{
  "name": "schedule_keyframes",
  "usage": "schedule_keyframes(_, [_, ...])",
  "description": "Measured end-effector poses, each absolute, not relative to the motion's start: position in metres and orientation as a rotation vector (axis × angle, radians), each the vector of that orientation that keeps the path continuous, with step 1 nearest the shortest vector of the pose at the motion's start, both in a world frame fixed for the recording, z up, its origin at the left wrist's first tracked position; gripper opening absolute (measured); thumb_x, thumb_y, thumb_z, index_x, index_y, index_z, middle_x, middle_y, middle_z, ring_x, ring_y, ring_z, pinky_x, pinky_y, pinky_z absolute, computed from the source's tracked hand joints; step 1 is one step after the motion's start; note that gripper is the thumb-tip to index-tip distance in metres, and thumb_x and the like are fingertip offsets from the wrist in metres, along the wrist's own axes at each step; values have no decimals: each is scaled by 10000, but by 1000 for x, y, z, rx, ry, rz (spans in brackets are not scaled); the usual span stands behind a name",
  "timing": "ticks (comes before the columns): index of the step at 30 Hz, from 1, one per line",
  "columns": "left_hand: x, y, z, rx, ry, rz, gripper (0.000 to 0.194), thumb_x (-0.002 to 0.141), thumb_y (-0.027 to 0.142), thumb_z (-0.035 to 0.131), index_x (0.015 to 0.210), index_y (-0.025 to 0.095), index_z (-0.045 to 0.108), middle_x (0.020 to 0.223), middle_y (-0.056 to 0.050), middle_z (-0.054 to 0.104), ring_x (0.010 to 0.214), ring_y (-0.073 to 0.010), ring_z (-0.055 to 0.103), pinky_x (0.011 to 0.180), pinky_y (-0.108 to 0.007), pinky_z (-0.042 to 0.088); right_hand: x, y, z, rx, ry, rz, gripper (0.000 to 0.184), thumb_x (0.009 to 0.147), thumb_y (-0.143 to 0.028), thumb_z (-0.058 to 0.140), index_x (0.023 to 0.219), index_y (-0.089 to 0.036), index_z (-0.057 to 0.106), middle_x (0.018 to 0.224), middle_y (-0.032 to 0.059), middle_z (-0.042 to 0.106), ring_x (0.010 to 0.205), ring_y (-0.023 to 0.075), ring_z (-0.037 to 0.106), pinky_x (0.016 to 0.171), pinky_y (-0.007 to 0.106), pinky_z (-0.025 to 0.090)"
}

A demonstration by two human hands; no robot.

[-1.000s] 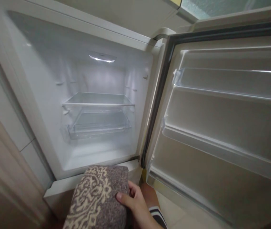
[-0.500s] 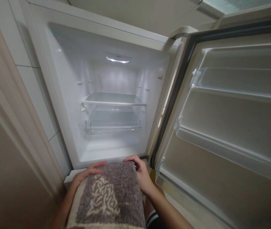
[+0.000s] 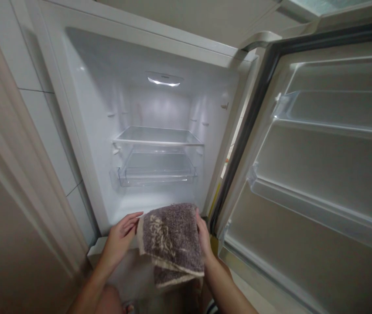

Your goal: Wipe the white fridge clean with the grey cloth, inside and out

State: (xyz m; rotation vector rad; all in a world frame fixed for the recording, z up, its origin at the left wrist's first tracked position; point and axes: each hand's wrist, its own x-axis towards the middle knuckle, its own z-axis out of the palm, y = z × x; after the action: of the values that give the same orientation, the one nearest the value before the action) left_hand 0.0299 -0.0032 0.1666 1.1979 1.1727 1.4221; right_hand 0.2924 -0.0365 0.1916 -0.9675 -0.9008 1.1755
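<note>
A folded grey towel (image 3: 172, 237) with a cream pattern hangs at the front lip of the open fridge (image 3: 74, 131). My right hand (image 3: 203, 237) grips the towel's right edge, fingers mostly hidden behind the cloth. My left hand (image 3: 122, 237) is at the towel's left edge, fingers loosely extended and touching its upper corner. The towel's lower folds droop below my hands.
Inside the fridge are a glass shelf (image 3: 158, 137) and a clear drawer (image 3: 156, 170) under it. The open door (image 3: 319, 183) with its racks stands to the right. A tiled wall (image 3: 35, 117) and a wooden panel (image 3: 5, 218) are to the left.
The towel has been lifted forward to the fridge opening and partly unfolded, now drooping. My left hand slid from the towel's top to its left edge.
</note>
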Motion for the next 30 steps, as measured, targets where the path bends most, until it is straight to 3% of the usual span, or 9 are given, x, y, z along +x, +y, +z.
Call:
schedule_keyframes(2, [26, 10, 154, 1160, 1198, 1421, 632, 599, 625, 963, 1053, 217, 800, 1006, -121, 848, 1015, -316, 809, 1018, -420, 629, 284, -23, 197, -1050, -1012, 882, 682, 905, -851, 649, 801, -184, 750, 829, 61, 724, 863, 246, 661, 817, 327, 541])
schedule_keyframes(5, [41, 15, 131, 1104, 1192, 1331, 764, 652, 804, 883, 1093, 186, 792, 1036, -169, 844, 1010, -361, 816, 963, -495, 658, 251, -5, 188, -1136, -1244, 599, 526, 1049, -632, 571, 875, -186, 789, 905, 61, 750, 905, 229, 661, 870, 315, 485])
schedule_keyframes(7, [61, 7, 118, 1081, 1163, 1273, 815, 743, 857, 796, 1189, 175, 787, 1182, -204, 830, 1112, -388, 805, 984, -523, 654, 223, 5, 176, -1157, -1369, 617, 444, 1079, -514, 546, 916, -202, 815, 946, 61, 774, 924, 224, 681, 887, 315, 467])
schedule_keyframes(10, [84, -6, 111, 1104, 1162, 1256, 802, 795, 795, 805, 1326, 196, 752, 1396, -184, 771, 1330, -387, 722, 1143, -499, 571, 199, 17, 162, -1168, -1433, 702, 398, 1077, -442, 563, 890, -201, 818, 912, 62, 774, 880, 219, 685, 841, 310, 462])
schedule_keyframes(13, [82, -8, 118, 1157, 1240, 1278, 770, 715, 776, 841, 1190, 171, 792, 1261, -171, 821, 1279, -421, 732, 1159, -527, 544, 208, 25, 165, -1142, -1484, 757, 286, 1045, -391, 650, 929, -206, 834, 939, 43, 789, 903, 208, 705, 853, 294, 481])
schedule_keyframes(15, [71, -3, 129, 1159, 1269, 1292, 702, 681, 758, 838, 1062, 169, 808, 1121, -151, 845, 1194, -429, 753, 1127, -541, 554, 225, 27, 174, -1111, -1551, 811, 137, 939, -341, 809, 993, -222, 848, 982, 19, 803, 942, 203, 724, 874, 276, 496])
schedule_keyframes(18, [57, 6, 147, 1124, 1293, 1336, 582, 678, 667, 841, 993, 179, 806, 1039, -113, 842, 1134, -413, 753, 1096, -527, 557, 253, 24, 188, -1153, -1817, 809, 420, 757, -207, 955, 1157, -241, 833, 1070, 5, 800, 1015, 218, 725, 906, 277, 506])
schedule_keyframes(23, [67, 5, 171, 980, 1290, 1486, 383, 691, 475, 837, 956, 205, 780, 1075, -71, 831, 1216, -352, 720, 1176, -440, 493, 263, 1, 206, -1332, -1903, 577, 427, 822, -23, 755, 1212, -192, 798, 1144, 76, 719, 1060, 244, 677, 968, 345, 506])
schedule_keyframes(30, [100, -19, 183, 547, 1132, 1541, 297, 898, 343, 657, 1129, 177, 743, 1009, -104, 836, 1013, -297, 812, 981, -461, 642, 232, -38, 214, -1222, -2071, 551, 519, 945, -175, 712, 1463, -196, 708, 1233, 113, 700, 1153, 268, 685, 1017, 381, 554])
